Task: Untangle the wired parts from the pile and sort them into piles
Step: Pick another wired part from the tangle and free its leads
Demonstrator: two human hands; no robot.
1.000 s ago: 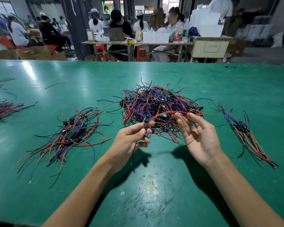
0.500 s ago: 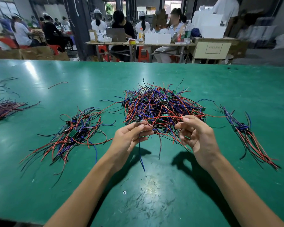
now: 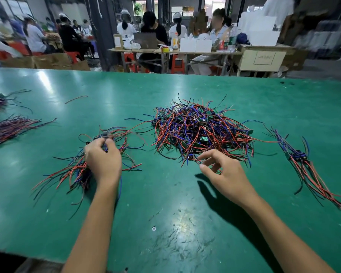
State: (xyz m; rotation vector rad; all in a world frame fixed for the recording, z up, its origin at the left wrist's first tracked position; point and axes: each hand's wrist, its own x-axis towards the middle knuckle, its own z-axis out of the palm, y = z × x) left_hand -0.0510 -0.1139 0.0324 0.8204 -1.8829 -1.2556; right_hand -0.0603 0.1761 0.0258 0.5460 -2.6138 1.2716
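Your left hand [image 3: 103, 159] pinches a wired part [image 3: 105, 134] over the left pile [image 3: 77, 170]; your right hand [image 3: 223, 172] hovers empty, fingers loosely spread, beside the tangled pile [image 3: 201, 131].

On the table [image 3: 185, 223] we see the big tangled pile [image 3: 201, 131] at centre, with 1 sorted pile [image 3: 77, 168] to its left and another bundle [image 3: 303, 164] well apart on its right. Our left hand [image 3: 103, 158] sits over the left pile; our right hand [image 3: 222, 172] hovers at the tangle's near edge. 2 more bundles [image 3: 10, 127] lie far left.
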